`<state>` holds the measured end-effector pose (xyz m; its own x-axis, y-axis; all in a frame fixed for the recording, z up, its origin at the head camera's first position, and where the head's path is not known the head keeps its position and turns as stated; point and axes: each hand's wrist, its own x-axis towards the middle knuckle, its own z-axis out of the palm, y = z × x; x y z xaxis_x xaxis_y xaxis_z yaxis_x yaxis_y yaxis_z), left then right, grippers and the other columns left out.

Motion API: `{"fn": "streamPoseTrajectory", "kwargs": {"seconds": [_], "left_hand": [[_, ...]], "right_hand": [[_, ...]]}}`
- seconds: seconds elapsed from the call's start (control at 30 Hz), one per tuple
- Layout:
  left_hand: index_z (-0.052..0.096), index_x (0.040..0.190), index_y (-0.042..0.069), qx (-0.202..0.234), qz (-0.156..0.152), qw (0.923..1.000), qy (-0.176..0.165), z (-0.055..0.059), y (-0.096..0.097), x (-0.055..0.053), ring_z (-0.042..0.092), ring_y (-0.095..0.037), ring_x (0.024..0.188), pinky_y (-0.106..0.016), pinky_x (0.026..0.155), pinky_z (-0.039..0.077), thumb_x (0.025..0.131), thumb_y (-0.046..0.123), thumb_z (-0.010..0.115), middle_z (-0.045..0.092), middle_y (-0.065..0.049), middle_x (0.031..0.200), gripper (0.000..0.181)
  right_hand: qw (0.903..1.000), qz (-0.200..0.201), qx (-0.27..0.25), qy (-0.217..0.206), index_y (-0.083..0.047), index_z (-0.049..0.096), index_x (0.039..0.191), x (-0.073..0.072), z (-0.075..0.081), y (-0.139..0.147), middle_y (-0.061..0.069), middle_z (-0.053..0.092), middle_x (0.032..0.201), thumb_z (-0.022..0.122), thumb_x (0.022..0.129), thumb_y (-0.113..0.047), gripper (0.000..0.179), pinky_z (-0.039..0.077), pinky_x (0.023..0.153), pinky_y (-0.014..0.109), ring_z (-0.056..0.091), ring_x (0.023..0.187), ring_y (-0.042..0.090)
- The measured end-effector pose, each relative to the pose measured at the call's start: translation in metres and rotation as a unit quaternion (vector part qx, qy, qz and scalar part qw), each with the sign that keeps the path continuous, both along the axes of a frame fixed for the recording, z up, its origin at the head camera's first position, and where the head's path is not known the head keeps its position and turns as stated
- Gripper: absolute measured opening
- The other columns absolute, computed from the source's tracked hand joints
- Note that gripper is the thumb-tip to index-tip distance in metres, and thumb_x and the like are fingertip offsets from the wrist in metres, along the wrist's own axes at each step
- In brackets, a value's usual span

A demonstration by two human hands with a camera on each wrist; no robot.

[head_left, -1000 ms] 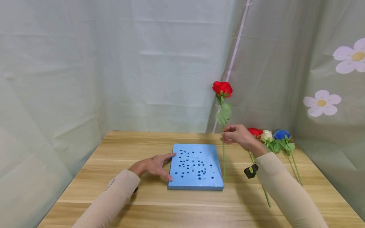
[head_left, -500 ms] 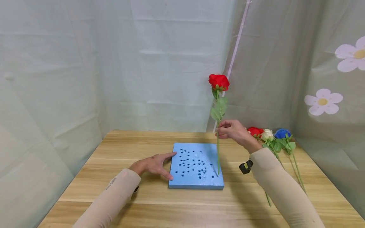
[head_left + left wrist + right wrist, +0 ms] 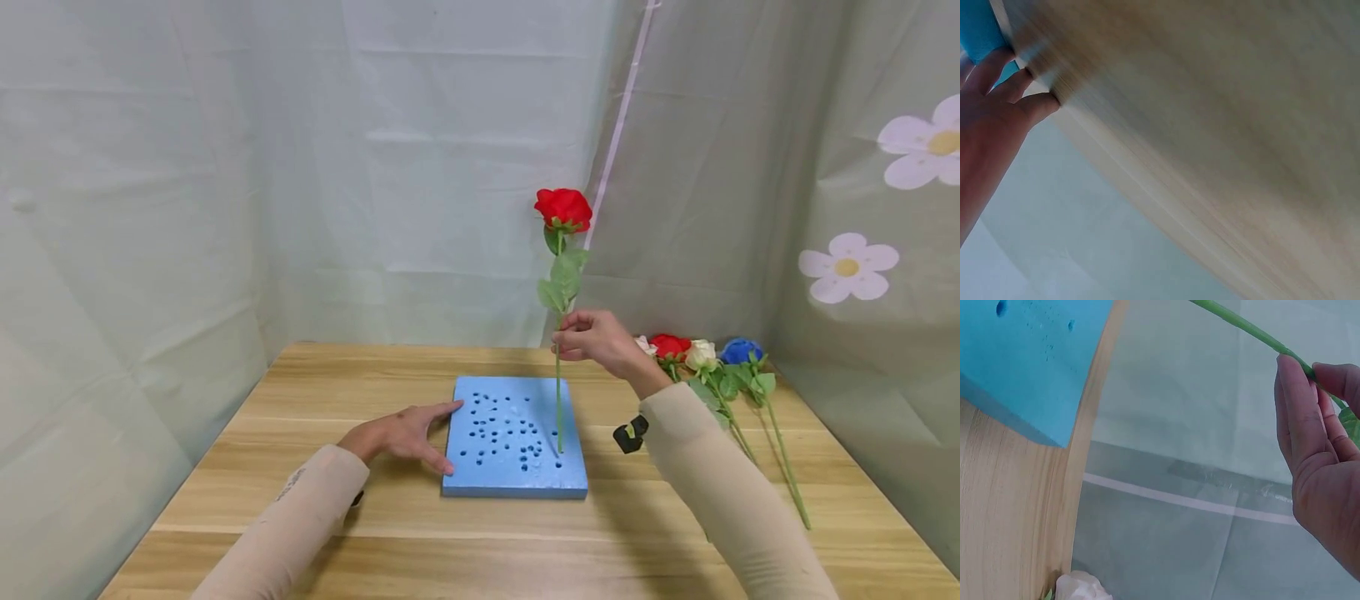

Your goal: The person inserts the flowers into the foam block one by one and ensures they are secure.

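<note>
My right hand (image 3: 598, 340) pinches the green stem of a red rose (image 3: 563, 209) between thumb and fingers; the right wrist view shows the stem (image 3: 1247, 326) in that pinch. Upright, the rose stands over a blue foam block (image 3: 510, 482) full of small holes. Its stem's lower end meets the right part of the block's top, close to a hole; whether it is in one I cannot tell. At the block's left edge rests my left hand (image 3: 405, 435), thumb and fingers spread. In the left wrist view, the left hand's fingertips (image 3: 1047, 103) reach the table beside the block.
More roses lie at the table's right: a red one (image 3: 670, 346), a white one (image 3: 701, 356), a blue one (image 3: 741, 351) and a pale one (image 3: 645, 345) partly hidden by my right arm. Grey curtains (image 3: 450, 167) hang behind the wooden table (image 3: 360, 367).
My right hand has carried the red rose leftward, from beside the block's right edge to over its top. The left hand has stayed at the block's left edge.
</note>
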<state>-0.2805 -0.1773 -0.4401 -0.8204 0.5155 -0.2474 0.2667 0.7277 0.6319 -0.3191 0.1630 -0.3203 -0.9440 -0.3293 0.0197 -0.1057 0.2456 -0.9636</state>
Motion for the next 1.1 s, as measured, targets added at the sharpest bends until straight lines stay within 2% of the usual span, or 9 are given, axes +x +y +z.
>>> {"fn": "streamPoseTrajectory", "kwargs": {"seconds": [0.27, 0.5, 0.6, 1.1], "left_hand": [[0.026, 0.16, 0.026, 0.002, 0.003, 1.0, -0.005, -0.004, -0.002, 0.002, 0.021, -0.031, 0.149, -0.055, 0.117, 0.024, 0.067, 0.053, 0.09, 0.021, -0.007, 0.165, 0.116], [0.026, 0.16, 0.024, 0.001, -0.005, 1.0, 0.008, -0.003, -0.002, 0.0, 0.022, -0.029, 0.149, -0.053, 0.118, 0.024, 0.067, 0.053, 0.09, 0.022, -0.006, 0.164, 0.116], [0.026, 0.16, 0.024, 0.003, -0.005, 1.0, 0.008, -0.002, -0.002, -0.001, 0.022, -0.029, 0.149, -0.052, 0.118, 0.024, 0.067, 0.052, 0.09, 0.021, -0.006, 0.165, 0.116], [0.026, 0.16, 0.024, 0.009, -0.008, 0.9999, 0.002, -0.001, -0.001, -0.001, 0.021, -0.029, 0.15, -0.054, 0.118, 0.023, 0.066, 0.053, 0.09, 0.022, -0.006, 0.165, 0.116]], "right_hand": [[0.9996, 0.01, 0.023, 0.016, 0.007, 0.058, 0.105, 0.001, -0.002, -0.012, 0.016, 0.065, 0.099, 0.065, 0.095, -0.002, 0.015, 0.054, 0.091, 0.049, 0.069, 0.087, 0.024], [0.9993, 0.019, 0.015, 0.028, 0.008, 0.058, 0.105, 0.0, 0.001, -0.019, 0.015, 0.064, 0.098, 0.064, 0.095, -0.002, 0.015, 0.058, 0.084, 0.038, 0.068, 0.087, 0.021], [0.9988, 0.026, 0.014, 0.038, 0.009, 0.058, 0.105, -0.001, 0.003, -0.022, 0.015, 0.064, 0.096, 0.064, 0.095, -0.001, 0.015, 0.059, 0.083, 0.037, 0.068, 0.088, 0.022], [0.9987, 0.027, 0.015, 0.041, 0.007, 0.06, 0.104, -0.002, 0.008, -0.038, 0.019, 0.067, 0.101, 0.067, 0.094, -0.002, 0.015, 0.056, 0.089, 0.047, 0.07, 0.086, 0.023]]}}
